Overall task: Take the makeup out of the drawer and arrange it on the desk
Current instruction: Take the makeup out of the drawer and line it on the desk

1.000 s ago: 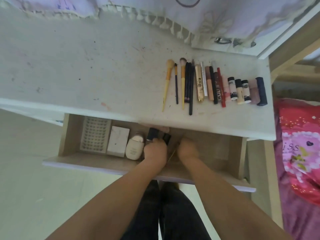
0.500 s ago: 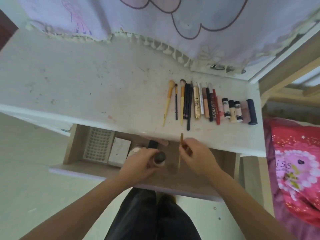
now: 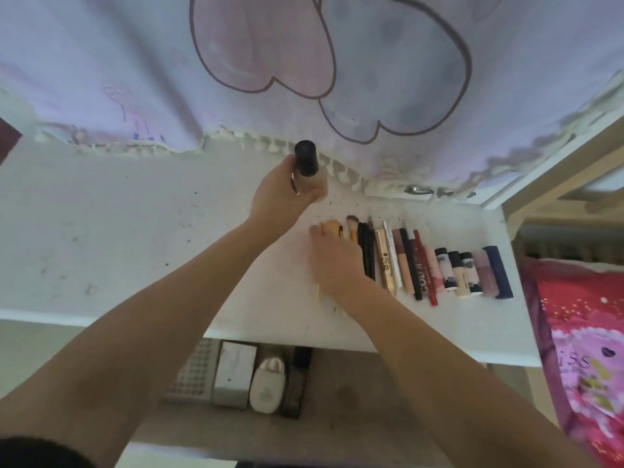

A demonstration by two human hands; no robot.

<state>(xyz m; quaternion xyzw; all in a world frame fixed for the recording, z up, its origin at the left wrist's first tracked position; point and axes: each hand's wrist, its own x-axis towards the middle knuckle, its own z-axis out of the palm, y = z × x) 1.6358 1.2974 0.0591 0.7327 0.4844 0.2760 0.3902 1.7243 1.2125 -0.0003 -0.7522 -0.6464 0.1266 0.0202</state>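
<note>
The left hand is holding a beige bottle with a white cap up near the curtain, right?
Not quite. The head view shows the left hand holding the beige bottle up near the purple curtain, but its cap is black, not white.

A matt black plastic cap is seen on the beige, smooth bottle (image 3: 309, 175) at the far side. The white desk top (image 3: 135, 231) appears matt, scuffed and speckled. Thin lilac printed cloth (image 3: 337, 62) is hung beyond it. The open drawer's floor (image 3: 347, 396) looks like dull bare wood. The cream tube (image 3: 266, 385) appears smooth, slightly glossy plastic.
</note>
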